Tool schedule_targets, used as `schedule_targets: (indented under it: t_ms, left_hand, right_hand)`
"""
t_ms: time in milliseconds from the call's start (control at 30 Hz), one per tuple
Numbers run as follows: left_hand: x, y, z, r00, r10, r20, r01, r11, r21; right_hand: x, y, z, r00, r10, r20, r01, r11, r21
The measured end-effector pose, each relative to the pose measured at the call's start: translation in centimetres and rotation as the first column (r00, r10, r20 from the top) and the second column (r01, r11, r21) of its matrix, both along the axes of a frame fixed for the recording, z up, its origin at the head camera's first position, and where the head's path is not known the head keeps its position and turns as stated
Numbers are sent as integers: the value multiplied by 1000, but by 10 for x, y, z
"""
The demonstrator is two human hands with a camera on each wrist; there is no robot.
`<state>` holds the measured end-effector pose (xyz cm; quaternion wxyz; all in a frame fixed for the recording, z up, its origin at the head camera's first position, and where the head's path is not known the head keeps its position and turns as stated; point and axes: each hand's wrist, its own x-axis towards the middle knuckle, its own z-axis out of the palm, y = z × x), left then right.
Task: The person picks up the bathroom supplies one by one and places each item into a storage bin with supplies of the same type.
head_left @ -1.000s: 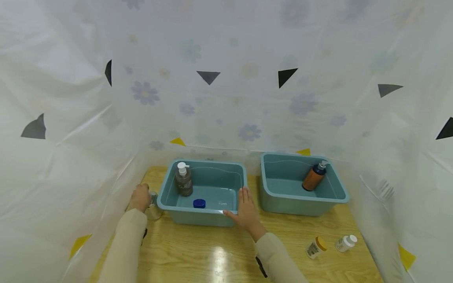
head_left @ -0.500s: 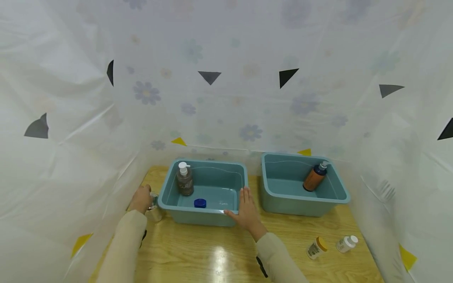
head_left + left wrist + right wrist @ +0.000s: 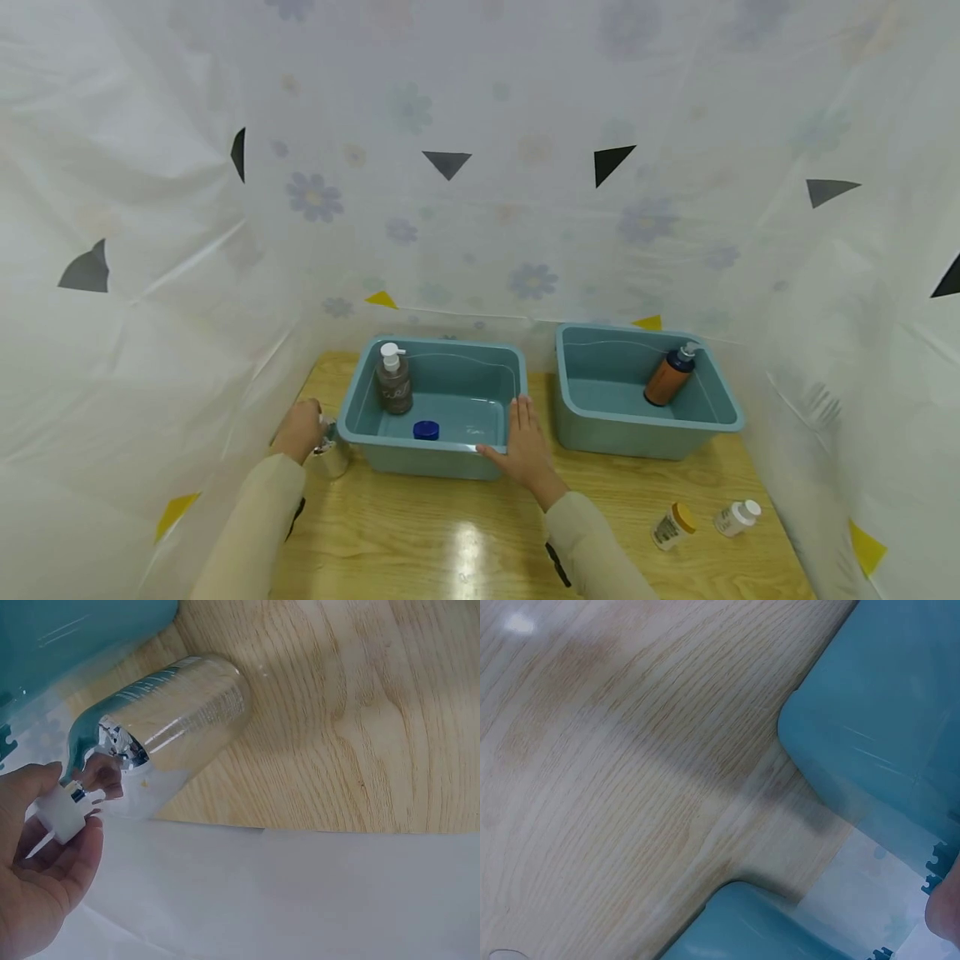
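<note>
My left hand point(image 3: 298, 429) pinches the white pump head point(image 3: 61, 814) of a shiny, mirror-like pump bottle point(image 3: 184, 709) between thumb and fingers. This bottle stands on the table just left of the left blue-green bin point(image 3: 435, 461). Straight fingers of my right hand point(image 3: 525, 446) rest on that bin's front right corner; in the right wrist view only a bit of a finger point(image 3: 945, 907) shows. Inside the left bin are a grey-brown pump bottle point(image 3: 394, 390) with a white pump, upright, and a small blue lidded item point(image 3: 426, 430) near the front wall.
To the right stands a second blue-green bin point(image 3: 630, 435), with an orange and dark blue pump bottle point(image 3: 667, 379) leaning inside. On the wooden table point(image 3: 405, 533), at front right, are an orange-capped bottle point(image 3: 672, 527) and a white bottle point(image 3: 737, 518). Pale plastic sheeting point(image 3: 480, 233) surrounds the table.
My left hand has drawn slightly left and toward me with the pump head, and more of the shiny bottle shows. The right hand stays on the bin corner.
</note>
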<state>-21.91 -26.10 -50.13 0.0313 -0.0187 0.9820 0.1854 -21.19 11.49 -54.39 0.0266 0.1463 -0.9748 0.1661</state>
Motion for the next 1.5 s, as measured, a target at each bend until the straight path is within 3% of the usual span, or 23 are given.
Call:
schedule_targets:
  t_ms: [133,400,700,933,1200,1333,1500]
  left_hand:
    - [2,0,-4,1000,3,-9,-3,1000,-3]
    - [6,-2,-11,995,-7,-97,5,1000,-25]
    - [10,-2,-15,997,-13,-81,8,998,-58]
    - [15,2,-6,999,-8,-38,6,999,-43]
    - [22,2,1,997,-69,-27,69,998,8]
    - [22,-1,2,998,-67,11,67,997,39]
    - [22,-5,7,995,-99,-19,99,995,9]
  right_hand:
    - [-1,0,0,1000,3,-7,-3,1000,-3]
    - [-1,1,-1,1000,7,-10,-7,1000,-15]
    - [0,2,-2,1000,7,-19,-7,1000,-27]
    - [0,2,-2,1000,12,-26,-13,999,-34]
    - [-1,2,-4,999,13,-37,-13,1000,-18]
    - [-1,2,-3,999,15,-31,-15,1000,-14]
    - [0,2,-3,1000,4,-10,-5,1000,-8]
